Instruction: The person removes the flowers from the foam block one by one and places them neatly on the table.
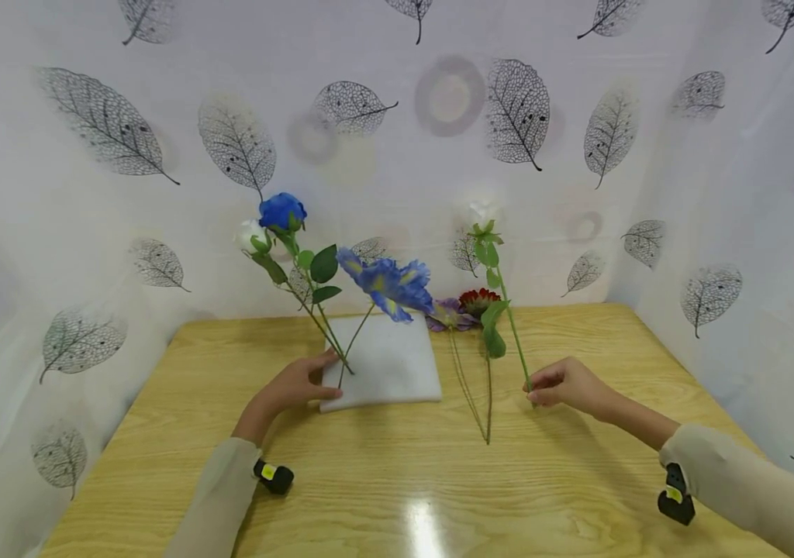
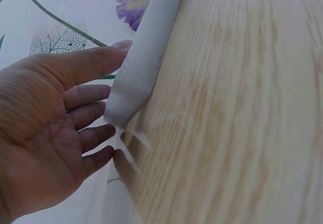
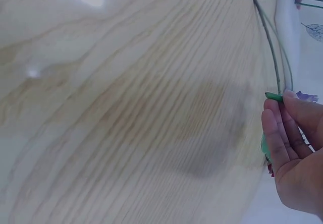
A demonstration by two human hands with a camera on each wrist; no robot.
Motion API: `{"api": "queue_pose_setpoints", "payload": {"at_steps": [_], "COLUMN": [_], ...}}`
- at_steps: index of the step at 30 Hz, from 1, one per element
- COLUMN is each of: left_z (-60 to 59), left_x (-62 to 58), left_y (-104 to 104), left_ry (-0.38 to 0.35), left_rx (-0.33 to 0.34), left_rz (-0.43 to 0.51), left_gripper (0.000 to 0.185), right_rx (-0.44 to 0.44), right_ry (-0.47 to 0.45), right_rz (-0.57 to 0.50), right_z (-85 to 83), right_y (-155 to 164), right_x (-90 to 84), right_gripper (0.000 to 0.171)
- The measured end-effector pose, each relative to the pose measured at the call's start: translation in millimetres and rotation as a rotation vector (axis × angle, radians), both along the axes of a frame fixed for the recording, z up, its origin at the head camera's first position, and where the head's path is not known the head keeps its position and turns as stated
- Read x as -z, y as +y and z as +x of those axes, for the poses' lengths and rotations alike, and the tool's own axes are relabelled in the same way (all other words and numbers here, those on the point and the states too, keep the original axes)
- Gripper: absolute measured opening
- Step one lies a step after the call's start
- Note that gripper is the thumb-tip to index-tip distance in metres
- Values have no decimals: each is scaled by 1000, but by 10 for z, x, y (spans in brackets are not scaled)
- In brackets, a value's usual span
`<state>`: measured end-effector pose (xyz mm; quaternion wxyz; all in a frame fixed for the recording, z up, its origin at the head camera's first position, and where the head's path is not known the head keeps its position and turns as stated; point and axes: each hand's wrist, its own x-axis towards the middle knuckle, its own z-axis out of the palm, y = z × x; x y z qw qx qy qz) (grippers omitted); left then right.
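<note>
Toward the right side of the table, the right hand reaches forward and inward on an extended forearm, thumb and fingertips pinching the green stem of one white flower near its lower end; the bloom is raised, tilted slightly left. Across from it, the left hand lies with thumb and fingers spread, touching the left edge of one white slab on the table. Three flowers stand at that slab, leaning: one blue rose, one second white bloom and one blue-and-yellow flower. Between slab and right hand lie two more, one purple flower and one dark red flower, their stems converging toward the near side. Six flowers in all; behind them hangs a leaf-printed curtain.
</note>
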<state>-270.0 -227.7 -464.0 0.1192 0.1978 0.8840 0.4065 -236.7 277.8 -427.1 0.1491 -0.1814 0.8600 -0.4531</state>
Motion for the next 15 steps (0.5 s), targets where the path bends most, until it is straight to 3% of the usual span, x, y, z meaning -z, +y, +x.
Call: {"api": "queue_pose_setpoints", "payload": {"at_steps": [15], "left_z": [11], "left_x": [-7], "left_y": [-3], "left_ry": [6], "left_rx": [4], "left_rz": [3], "left_gripper": [84], "right_rx": [-3], "right_ry": [-60], "right_rz": [50], "right_z": [195], "right_y": [261], "right_x": [25], "right_gripper": [23]}}
